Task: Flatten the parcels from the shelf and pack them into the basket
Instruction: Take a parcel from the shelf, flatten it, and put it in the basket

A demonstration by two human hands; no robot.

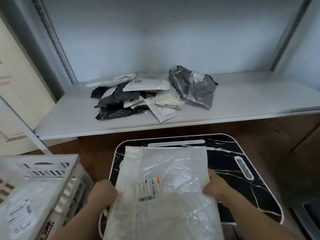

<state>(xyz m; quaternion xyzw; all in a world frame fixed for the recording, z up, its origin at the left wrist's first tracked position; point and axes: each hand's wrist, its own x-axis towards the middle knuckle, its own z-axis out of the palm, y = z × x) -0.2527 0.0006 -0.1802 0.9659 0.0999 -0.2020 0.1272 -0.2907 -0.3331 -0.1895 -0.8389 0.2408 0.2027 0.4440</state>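
A large white plastic parcel (164,184) with a barcode label lies spread over a small black marble-patterned table (242,174). My left hand (102,193) grips its left edge and my right hand (214,186) grips its right edge, fingers tucked under the plastic. On the grey shelf (242,101) behind, a heap of several parcels (138,97) lies mixed, black, white and a crumpled grey one (195,87). The white slotted basket (57,179) stands at the lower left with a labelled white parcel (26,205) lying inside.
Metal shelf uprights (57,42) rise at the left and right. A cream door (17,80) stands at the far left. Brown floor shows between shelf and table. A dark object (310,213) sits at the lower right edge.
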